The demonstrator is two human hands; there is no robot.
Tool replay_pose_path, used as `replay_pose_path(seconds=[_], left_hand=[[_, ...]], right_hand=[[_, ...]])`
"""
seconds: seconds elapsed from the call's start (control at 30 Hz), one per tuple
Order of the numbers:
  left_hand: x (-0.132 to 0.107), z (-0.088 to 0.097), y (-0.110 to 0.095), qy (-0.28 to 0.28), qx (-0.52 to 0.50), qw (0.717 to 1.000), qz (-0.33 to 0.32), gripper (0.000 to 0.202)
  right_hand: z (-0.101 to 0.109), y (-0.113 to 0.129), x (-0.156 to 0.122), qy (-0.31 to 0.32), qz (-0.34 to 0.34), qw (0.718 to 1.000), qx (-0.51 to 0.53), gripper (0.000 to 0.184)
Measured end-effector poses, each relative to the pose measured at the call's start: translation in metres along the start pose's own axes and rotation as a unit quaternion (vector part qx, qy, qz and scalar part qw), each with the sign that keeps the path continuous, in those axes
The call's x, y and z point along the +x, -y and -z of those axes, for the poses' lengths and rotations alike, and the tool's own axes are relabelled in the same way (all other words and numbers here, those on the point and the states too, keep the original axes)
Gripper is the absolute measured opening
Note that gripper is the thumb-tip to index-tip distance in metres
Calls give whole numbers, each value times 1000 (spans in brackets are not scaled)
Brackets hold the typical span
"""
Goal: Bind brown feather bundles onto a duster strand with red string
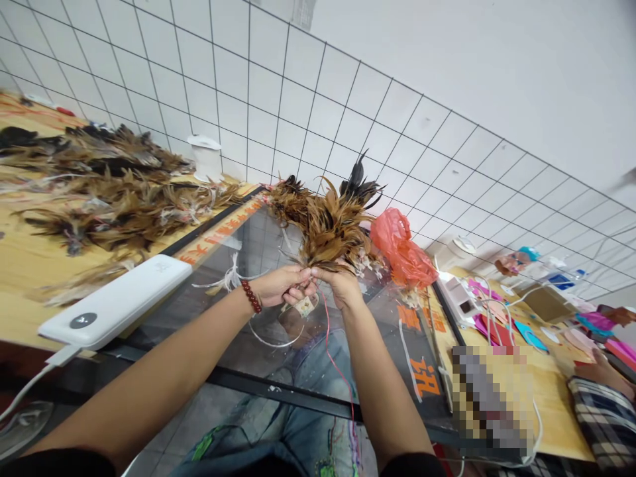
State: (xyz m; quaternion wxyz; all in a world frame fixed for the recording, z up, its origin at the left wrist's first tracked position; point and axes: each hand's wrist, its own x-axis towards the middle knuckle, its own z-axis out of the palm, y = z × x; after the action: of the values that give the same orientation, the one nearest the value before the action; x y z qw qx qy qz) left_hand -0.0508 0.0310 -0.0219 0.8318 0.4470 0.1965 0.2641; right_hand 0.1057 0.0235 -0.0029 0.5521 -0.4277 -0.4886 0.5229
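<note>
My left hand (284, 285), with a beaded bracelet (251, 296) at its wrist, is closed in a pinch. My right hand (340, 286) meets it thumb to thumb. Between the fingertips are the lower ends of brown feathers (325, 260); the exact grip is partly hidden by the fingers. A red string (328, 331) hangs down from the hands toward my lap. Just behind them, a pile of brown and black feathers (334, 222) lies on the glass panel (228, 351). White strips (232, 277) lie left of my left hand.
A white power bank (116, 298) with a cable lies at left, near several feather bundles (124, 205) and a white cup (206, 158). A red plastic bag (400, 248) stands behind right. Coloured pieces (497, 324) and a co-worker's plaid sleeve (599, 411) are farther right. Wire mesh lines the wall.
</note>
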Motion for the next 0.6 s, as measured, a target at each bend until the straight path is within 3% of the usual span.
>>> replay_pose_path(seconds=[0.13, 0.2, 0.27, 0.33, 0.4, 0.6], left_hand=[[5, 3, 1, -61, -24, 997, -42, 32], [7, 4, 0, -99, -25, 992, -67, 32], [7, 5, -2, -129, -22, 989, -76, 32], [7, 5, -4, -154, -16, 985, -77, 31], [7, 4, -5, -175, -6, 981, -80, 30], [11, -3, -4, -256, 46, 958, -116, 27]], right_hand=[[0, -1, 0, -22, 6, 1000, -19, 38], [2, -2, 0, 34, -73, 997, 7, 42], [7, -2, -1, 116, -179, 977, 27, 45], [12, -1, -1, 142, -230, 963, 12, 42], [17, 2, -1, 99, -209, 972, -30, 37], [18, 12, 3, -41, -47, 990, -123, 29]])
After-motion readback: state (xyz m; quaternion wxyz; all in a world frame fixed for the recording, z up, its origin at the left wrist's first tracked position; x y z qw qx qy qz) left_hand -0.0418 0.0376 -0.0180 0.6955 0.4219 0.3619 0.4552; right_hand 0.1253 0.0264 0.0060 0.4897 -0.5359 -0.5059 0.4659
